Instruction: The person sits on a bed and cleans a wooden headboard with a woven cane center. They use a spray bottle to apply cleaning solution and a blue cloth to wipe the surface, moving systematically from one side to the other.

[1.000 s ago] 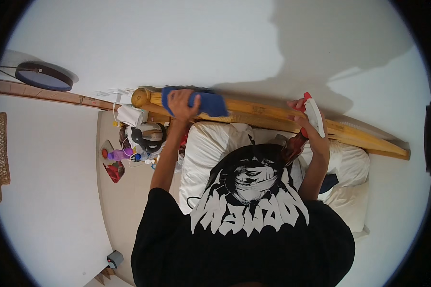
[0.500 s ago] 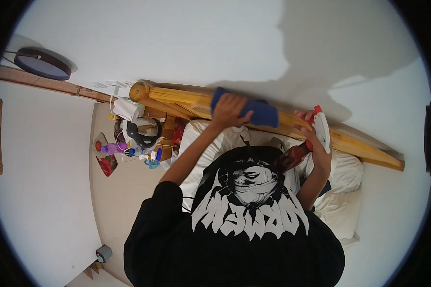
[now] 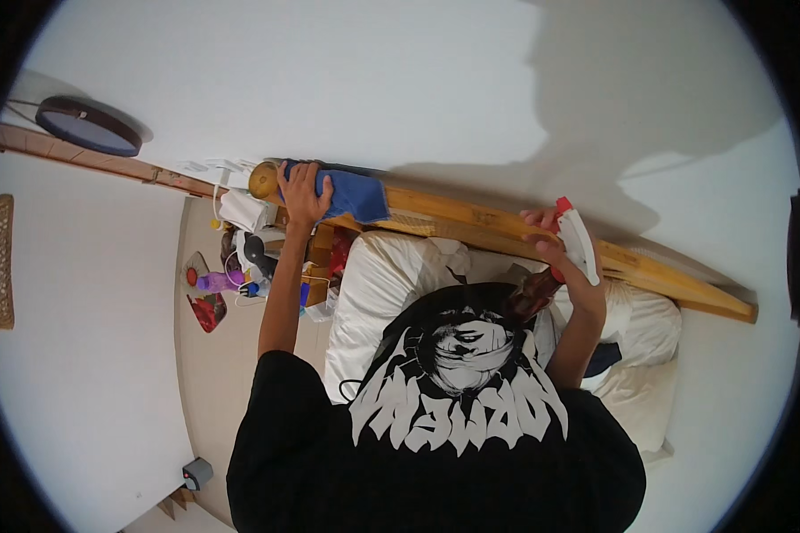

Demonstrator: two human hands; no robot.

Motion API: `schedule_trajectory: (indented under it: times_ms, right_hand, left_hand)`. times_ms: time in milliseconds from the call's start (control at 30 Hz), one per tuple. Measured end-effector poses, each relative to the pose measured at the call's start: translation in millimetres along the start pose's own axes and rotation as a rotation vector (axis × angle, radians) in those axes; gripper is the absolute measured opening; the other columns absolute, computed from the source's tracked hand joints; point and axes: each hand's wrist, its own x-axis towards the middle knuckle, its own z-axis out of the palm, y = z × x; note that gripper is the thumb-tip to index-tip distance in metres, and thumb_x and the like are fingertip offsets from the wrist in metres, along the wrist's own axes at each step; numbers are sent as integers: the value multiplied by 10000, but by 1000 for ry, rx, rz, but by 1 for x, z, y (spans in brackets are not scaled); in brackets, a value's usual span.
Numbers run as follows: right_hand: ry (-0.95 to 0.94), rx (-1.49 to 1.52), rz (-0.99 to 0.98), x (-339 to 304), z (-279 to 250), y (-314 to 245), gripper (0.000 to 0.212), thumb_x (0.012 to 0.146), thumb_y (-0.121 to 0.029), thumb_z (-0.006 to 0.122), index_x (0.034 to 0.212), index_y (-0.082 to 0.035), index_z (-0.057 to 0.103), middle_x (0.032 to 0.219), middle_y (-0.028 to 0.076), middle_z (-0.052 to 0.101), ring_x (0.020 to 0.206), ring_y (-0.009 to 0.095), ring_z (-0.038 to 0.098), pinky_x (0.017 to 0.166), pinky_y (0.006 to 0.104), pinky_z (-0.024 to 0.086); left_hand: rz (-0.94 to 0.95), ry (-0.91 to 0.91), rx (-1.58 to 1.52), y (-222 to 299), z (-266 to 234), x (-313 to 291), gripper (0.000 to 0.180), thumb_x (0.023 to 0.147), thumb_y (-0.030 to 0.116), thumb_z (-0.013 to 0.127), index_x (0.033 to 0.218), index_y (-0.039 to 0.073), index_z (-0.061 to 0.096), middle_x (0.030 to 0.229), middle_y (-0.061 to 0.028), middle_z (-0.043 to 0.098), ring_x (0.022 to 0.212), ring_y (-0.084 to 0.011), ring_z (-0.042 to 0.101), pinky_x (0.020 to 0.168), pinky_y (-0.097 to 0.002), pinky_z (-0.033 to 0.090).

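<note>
1. My left hand (image 3: 300,197) presses a folded blue cloth (image 3: 351,195) flat against the top of the long honey-coloured wooden headboard rail (image 3: 471,222), fingers curled over the cloth near the rail's rounded end knob (image 3: 263,180). The hand is closed down on the cloth, not pinching it.

2. My right hand (image 3: 571,266) is wrapped around a spray bottle with a white body and a red trigger head (image 3: 576,240), held just beside the same rail, further along to the right. I cannot tell how much liquid is in it; the body is opaque from here.

3. What could go wrong, as I judge it: the cloth hangs partly over the rail's edge, so a loose press could let it slide off behind the bed. A careless squeeze of the trigger would wet the white pillows (image 3: 391,284) lying right under the rail.

4. My left elbow passes over a cluttered wooden bedside stand (image 3: 316,266); a wide swing could knock things off it.

5. Containers there: a purple bottle (image 3: 220,281) lying on its side, contents not visible, and a white bag-like bundle (image 3: 240,211) whose inside is hidden.

6. Further out, a round dark-rimmed object (image 3: 89,126) hangs on the white wall, well apart from both hands.
</note>
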Motion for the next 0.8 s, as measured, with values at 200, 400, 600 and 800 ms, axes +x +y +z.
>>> schedule_trajectory:
  times_ms: [200,400,600,800]
  right_hand:
    - [61,21,47,-8,1,1,216,867,9,623,1069,-18,552,1136,123,600,1153,215,546,924,343,477]
    - [92,-44,54,-10,-3,-1,233,866,11,630,1085,-15,552,1140,119,602,1132,200,557,912,323,473]
    - [164,-95,38,-15,-12,3,276,867,18,626,1132,-14,555,1111,89,612,1114,193,567,900,314,470]
    - [93,-242,18,-14,-18,-5,279,877,-46,641,1138,-10,550,1086,77,622,1070,176,588,892,304,472]
  left_hand:
    - [-145,173,-23,25,13,-13,286,912,281,481,1012,46,612,1023,-106,615,1083,-307,517,1103,-570,146]
    - [-223,156,13,46,13,-11,290,921,295,488,1006,54,625,1015,-101,625,1112,-317,497,1105,-589,126]
    - [-172,69,-66,78,13,-7,260,898,279,524,978,57,632,975,-95,624,1061,-311,508,1088,-567,174]
    - [124,-93,-204,174,24,3,536,778,486,666,1094,55,627,1028,-96,612,1044,-285,526,1009,-515,281]
